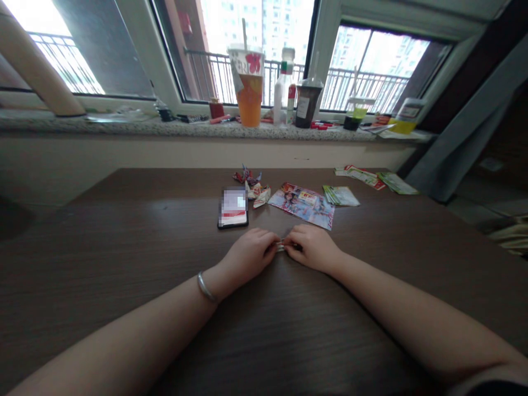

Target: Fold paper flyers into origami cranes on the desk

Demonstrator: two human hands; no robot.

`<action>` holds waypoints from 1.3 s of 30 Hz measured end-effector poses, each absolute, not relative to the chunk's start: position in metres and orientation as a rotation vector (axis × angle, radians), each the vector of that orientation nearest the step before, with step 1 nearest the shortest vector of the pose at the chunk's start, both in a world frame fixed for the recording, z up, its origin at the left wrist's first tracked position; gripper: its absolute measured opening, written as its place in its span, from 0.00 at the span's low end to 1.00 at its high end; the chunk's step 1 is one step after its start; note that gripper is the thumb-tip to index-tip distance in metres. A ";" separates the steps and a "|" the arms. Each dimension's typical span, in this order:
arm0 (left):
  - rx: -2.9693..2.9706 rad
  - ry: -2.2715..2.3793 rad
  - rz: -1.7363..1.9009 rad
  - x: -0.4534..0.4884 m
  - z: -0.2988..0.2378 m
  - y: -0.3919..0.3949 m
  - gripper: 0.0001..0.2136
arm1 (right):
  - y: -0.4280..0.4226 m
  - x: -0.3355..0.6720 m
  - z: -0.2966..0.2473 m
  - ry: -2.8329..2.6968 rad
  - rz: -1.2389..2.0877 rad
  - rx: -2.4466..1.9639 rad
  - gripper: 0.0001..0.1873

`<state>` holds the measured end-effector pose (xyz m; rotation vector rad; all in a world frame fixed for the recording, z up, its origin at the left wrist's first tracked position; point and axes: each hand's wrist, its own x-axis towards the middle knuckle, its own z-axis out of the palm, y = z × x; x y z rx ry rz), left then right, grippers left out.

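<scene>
a small folded paper (281,247) is pinched between both hands on the dark wooden table (124,247), just below and to the right of the phone (233,207). the left hand (249,254) and the right hand (311,247) are brought together, with fingertips closed on the paper from either side. a bracelet (205,287) is worn on the left wrist. folded paper figures (252,186) are seen just right of the phone's top edge, a colourful printed sheet (303,204) further right, and a stack of slips (340,195) beyond it.

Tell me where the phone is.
In the head view, the phone lies on the table just beyond the left hand, beside the folded paper pieces.
</scene>
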<state>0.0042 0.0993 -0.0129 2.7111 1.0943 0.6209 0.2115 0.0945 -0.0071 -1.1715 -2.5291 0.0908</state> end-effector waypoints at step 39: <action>2.653 1.218 0.596 0.010 -0.014 0.108 0.07 | 0.104 0.200 -0.014 -2.392 0.263 -1.362 0.07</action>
